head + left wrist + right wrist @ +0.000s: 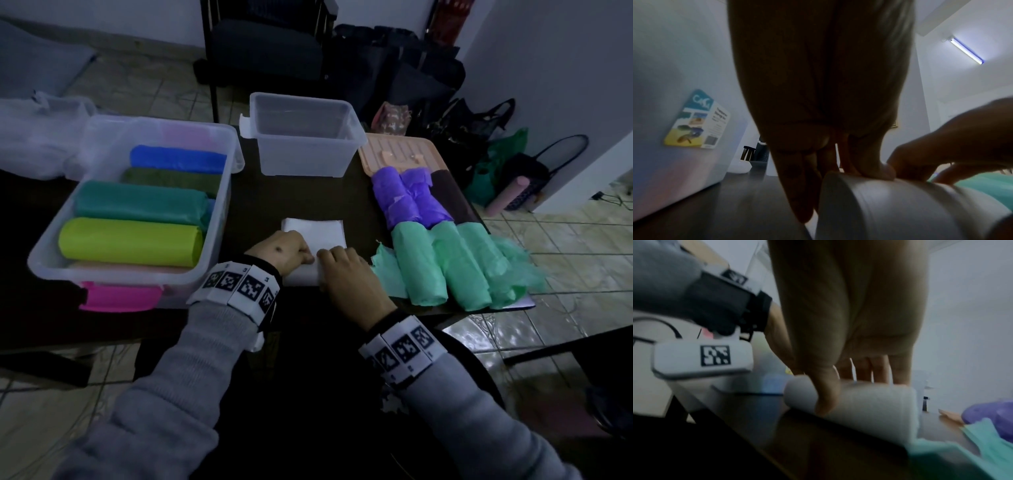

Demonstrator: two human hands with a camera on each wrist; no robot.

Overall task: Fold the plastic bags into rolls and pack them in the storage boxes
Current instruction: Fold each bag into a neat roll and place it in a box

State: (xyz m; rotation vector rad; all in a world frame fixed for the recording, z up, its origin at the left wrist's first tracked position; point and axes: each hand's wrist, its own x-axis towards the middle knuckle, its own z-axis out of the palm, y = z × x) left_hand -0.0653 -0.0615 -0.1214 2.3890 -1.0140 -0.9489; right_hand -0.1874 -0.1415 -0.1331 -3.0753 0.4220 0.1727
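A white plastic bag [320,231] lies flat on the dark table [267,202], its near end wound into a roll [890,203] [869,402]. My left hand [291,251] [830,162] holds the roll's left part, fingers over the top and thumb down the near side. My right hand [342,267] [849,382] grips the right part the same way. A large clear storage box [219,192] on the left holds several coloured rolls. Behind the bag stands a smaller clear box [301,164] with nothing in it.
Green rolls [442,267], purple rolls [407,195] and a brown one [448,195] lie on the table's right side, below a peach lid [397,150]. Loose white bags [34,137] are heaped at far left. A chair [263,51] and floor bags [479,130] stand beyond the table.
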